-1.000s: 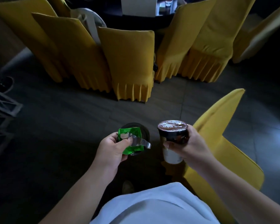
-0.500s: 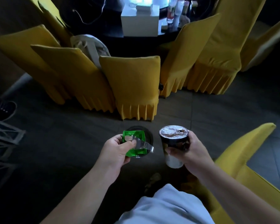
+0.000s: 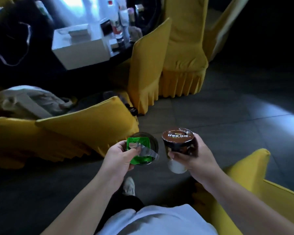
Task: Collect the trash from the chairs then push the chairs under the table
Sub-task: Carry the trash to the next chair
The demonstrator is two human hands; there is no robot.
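Note:
My left hand point(image 3: 120, 157) grips a round dark container with a peeled green foil lid point(image 3: 140, 150), thumb pressed on the foil. A sealed dark cup with a brown lid point(image 3: 177, 141) is held upright in my right hand point(image 3: 196, 158), fingers wrapped round its side. Both are held above the floor in front of me. Yellow-covered chairs stand around: one just left of my hands point(image 3: 85, 126), two upright by the table point(image 3: 151, 63), and one at my right elbow point(image 3: 255, 182). The dark table point(image 3: 46, 72) lies at the upper left.
On the table sit a white box point(image 3: 78, 46), bottles point(image 3: 120, 26) and a cable. A pale bag point(image 3: 29, 100) lies on a chair seat at the left. The grey tiled floor point(image 3: 227, 116) stretches to the right. My shoe point(image 3: 129, 186) shows below my hands.
The view has swung closer to the table and tilted; the chairs now appear nearer and to the left. Both hands keep the same hold on the container and the cup.

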